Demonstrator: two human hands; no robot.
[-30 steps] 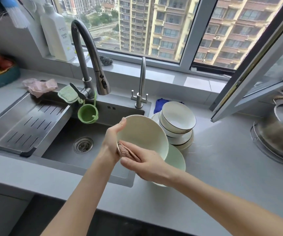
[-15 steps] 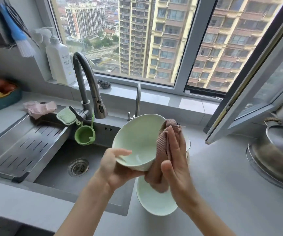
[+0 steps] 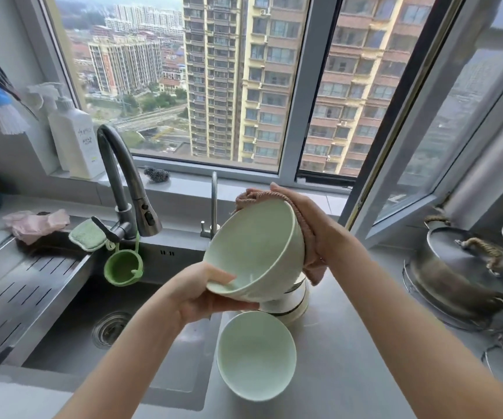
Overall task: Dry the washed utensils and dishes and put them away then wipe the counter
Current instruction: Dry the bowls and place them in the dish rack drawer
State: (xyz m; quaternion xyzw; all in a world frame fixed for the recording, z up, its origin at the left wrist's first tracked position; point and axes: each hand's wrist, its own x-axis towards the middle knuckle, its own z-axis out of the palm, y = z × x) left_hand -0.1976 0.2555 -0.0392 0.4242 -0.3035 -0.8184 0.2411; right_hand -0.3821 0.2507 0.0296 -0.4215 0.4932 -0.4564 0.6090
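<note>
A pale green bowl point(image 3: 253, 246) is tilted in the air above the sink's right edge. My left hand point(image 3: 204, 293) grips its lower rim, thumb inside. My right hand point(image 3: 313, 225) presses a pinkish-brown cloth point(image 3: 304, 240) against the bowl's outer back wall, fingers wrapped over the cloth. A second pale green bowl point(image 3: 254, 355) stands on the grey counter point(image 3: 365, 343) just below. Behind the held bowl a stack of white bowls with dark rims point(image 3: 292, 303) is partly hidden.
The steel sink point(image 3: 71, 337) with a drain rack point(image 3: 17, 291) lies to the left, with a tall faucet point(image 3: 123, 182) and a thin tap point(image 3: 213, 201). A steel pot with lid point(image 3: 468, 267) sits at the right. An open window sash point(image 3: 425, 146) juts over the counter.
The bowl has been raised and turned further; my right hand with the cloth slid from the bowl's right side up over its back rim. The view tilted upward.
</note>
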